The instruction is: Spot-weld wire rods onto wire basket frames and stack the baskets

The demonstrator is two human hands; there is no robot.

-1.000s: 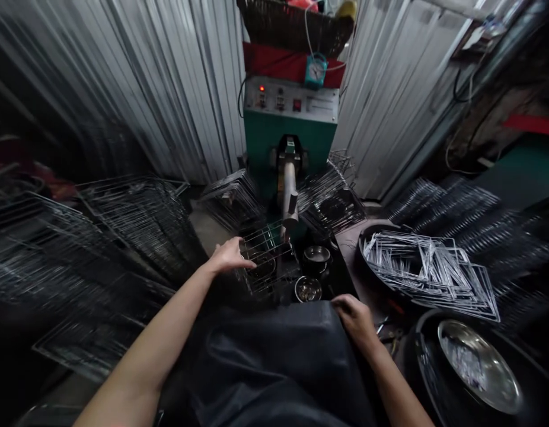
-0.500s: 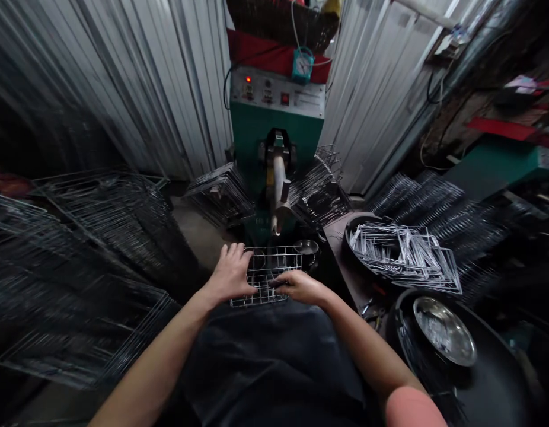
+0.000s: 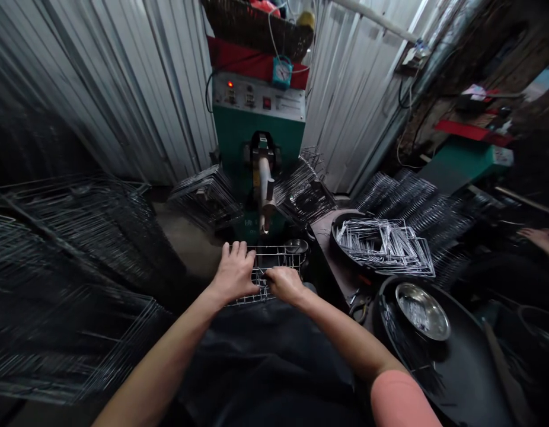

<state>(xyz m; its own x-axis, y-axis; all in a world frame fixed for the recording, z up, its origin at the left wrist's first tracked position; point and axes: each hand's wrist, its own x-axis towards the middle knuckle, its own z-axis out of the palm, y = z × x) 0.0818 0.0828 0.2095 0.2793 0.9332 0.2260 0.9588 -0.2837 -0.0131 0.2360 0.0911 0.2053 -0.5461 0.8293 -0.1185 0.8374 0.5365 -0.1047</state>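
1. Wire rack (image 3: 263, 289) is at the apron's (image 3: 274, 347) far edge; left hand (image 3: 233, 275) gripping it, right hand (image 3: 287, 284) closed, can't tell on what.
2. Black tub (image 3: 339, 255) near surface's (image 3: 323, 231) left edge: piled wire frames (image 3: 385, 243).
3. Metal bowl (image 3: 438, 309) in basin (image 3: 470, 362), shiny bits inside.
4. Green machine (image 3: 259, 126) behind.

The only view comes from the wearer's head, facing forward and down: the left hand (image 3: 233, 276) and right hand (image 3: 287, 286) lie near, at lower centre, the green machine (image 3: 232, 130) stands farther ahead, and the metal wall (image 3: 168, 77) rises behind.
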